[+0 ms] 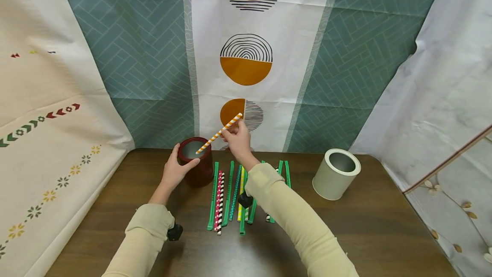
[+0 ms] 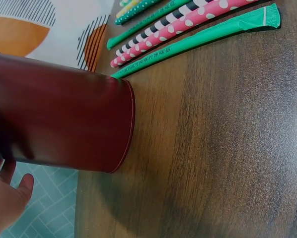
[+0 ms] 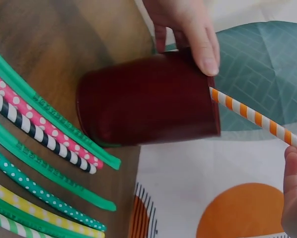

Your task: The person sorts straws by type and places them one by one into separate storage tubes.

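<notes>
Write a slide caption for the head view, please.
Left hand holds a red can; right hand pinches an orange-striped straw at the can's mouth.

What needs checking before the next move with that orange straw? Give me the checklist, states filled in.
1. Right hand has a grip on the orange straw: ok, pinched near its upper end.
2. Straw's lower end is within the red can's mouth: ok.
3. Left hand steadies the can: ok, it holds it near the rim.
4. Can stands upright on the table: ok.
5. Straw is fully lowered: not ok, most of it slants out above the rim.
6. Straw's lower tip touches the can's inside: cannot tell.
</notes>
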`<action>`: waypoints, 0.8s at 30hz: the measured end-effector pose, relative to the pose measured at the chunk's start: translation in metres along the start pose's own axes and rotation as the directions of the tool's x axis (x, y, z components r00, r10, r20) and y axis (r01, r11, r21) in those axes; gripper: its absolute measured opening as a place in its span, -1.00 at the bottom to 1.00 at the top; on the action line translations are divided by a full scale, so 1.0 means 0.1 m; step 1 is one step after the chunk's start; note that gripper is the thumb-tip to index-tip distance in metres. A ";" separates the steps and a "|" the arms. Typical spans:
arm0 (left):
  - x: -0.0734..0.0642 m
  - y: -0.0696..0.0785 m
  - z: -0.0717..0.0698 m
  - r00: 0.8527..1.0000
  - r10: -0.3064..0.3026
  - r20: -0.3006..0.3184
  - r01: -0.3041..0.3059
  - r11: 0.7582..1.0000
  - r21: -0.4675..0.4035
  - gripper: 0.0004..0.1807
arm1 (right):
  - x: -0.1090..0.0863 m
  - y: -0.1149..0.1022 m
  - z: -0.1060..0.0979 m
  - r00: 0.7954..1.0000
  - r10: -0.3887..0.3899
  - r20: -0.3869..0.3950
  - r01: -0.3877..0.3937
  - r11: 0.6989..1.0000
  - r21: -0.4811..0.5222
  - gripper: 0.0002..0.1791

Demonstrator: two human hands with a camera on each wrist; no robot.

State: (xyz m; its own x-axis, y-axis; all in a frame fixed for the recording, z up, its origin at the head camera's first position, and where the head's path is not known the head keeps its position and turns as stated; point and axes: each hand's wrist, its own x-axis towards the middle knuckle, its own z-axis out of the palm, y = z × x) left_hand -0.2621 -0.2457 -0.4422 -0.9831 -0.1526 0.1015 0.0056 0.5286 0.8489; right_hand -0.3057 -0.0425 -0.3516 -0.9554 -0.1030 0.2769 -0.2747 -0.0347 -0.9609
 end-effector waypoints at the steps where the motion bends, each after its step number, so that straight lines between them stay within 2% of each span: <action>1: 0.00 0.00 0.00 1.000 -0.002 -0.002 0.002 1.000 0.000 0.09 | -0.01 0.02 0.01 1.000 0.001 0.001 -0.001 1.000 -0.017 -0.73; 7: 0.00 0.01 0.01 1.000 -0.013 -0.002 0.013 1.000 -0.002 0.09 | -0.06 0.10 0.10 1.000 -0.004 -0.009 0.003 0.995 -0.105 -0.74; 13: 0.01 0.02 0.01 1.000 -0.019 0.000 0.019 1.000 -0.009 0.08 | -0.08 0.17 0.15 1.000 0.013 -0.013 -0.015 0.992 -0.124 -0.75; 24: 0.00 0.00 0.00 1.000 -0.012 -0.005 0.012 1.000 -0.001 0.08 | -0.14 0.27 0.22 0.999 0.041 0.030 -0.036 0.988 -0.151 -0.77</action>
State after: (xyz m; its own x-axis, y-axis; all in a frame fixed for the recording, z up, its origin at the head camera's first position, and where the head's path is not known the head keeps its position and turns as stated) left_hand -0.2626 -0.2454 -0.4425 -0.9821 -0.1633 0.0938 -0.0063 0.5263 0.8503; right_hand -0.2979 -0.0637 -0.3815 -0.9621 -0.1338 0.2377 -0.2537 0.1194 -0.9599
